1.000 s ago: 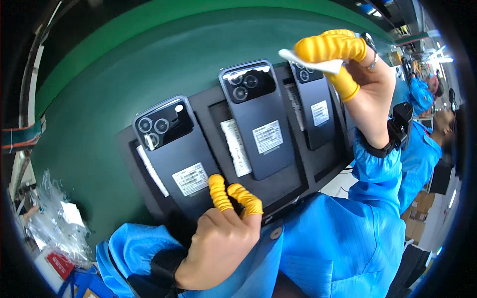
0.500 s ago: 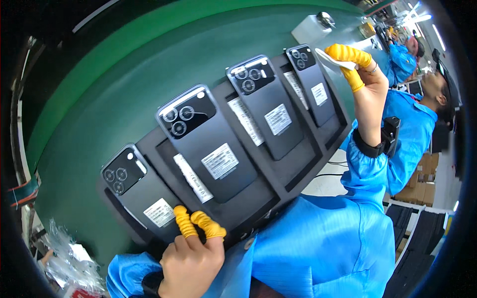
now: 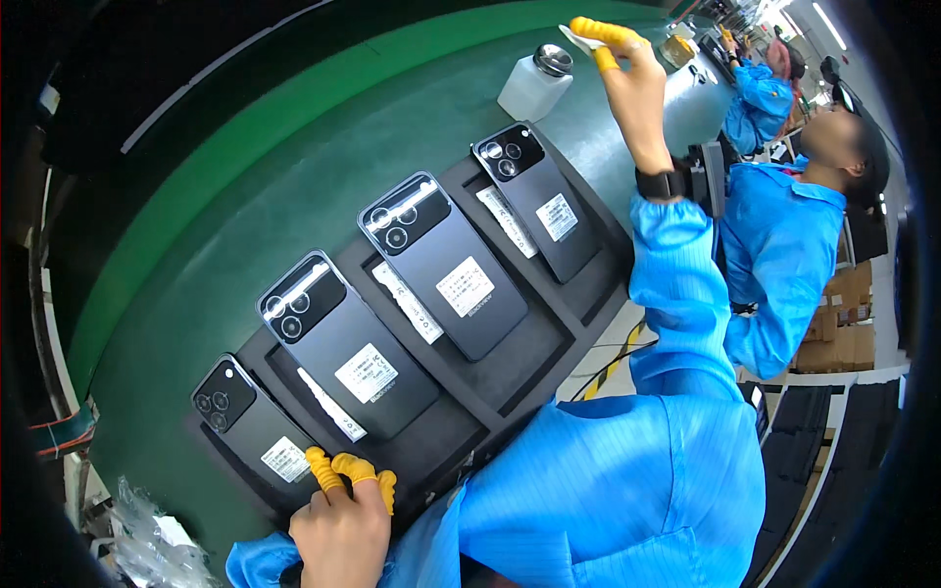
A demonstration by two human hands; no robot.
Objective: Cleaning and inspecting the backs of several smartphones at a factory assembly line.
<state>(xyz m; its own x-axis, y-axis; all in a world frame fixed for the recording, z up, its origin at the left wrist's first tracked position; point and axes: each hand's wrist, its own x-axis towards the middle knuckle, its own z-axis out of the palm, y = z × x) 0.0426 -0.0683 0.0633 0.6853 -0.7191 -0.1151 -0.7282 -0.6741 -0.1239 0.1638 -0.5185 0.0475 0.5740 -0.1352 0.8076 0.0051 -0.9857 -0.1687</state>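
In a black foam tray (image 3: 534, 370) lie several dark phones, backs up, each bearing a white label. The leftmost phone (image 3: 245, 431) has its lower edge beside my left hand (image 3: 341, 537), whose yellow finger-cotted index fingertip touches it. That hand's visible fingers are apart, its thumb hidden. My right hand (image 3: 635, 98), also in yellow finger cots, is stretched out above the table's far side. It pinches a folded white wipe (image 3: 580, 40) next to a white bottle with a metal top (image 3: 536, 86). The rightmost phone (image 3: 549, 211) lies below that arm.
Printed white strips (image 3: 407, 304) lie beside phones in the tray. The table (image 3: 196, 274) is green. Crumpled clear plastic (image 3: 147, 534) sits at the lower left. A co-worker in blue (image 3: 784, 235) is close on the right, with another person farther off.
My right hand has moved away from the rightmost phone toward the bottle, still pinching the wipe. The view has shifted; my left hand remains at the leftmost phone.
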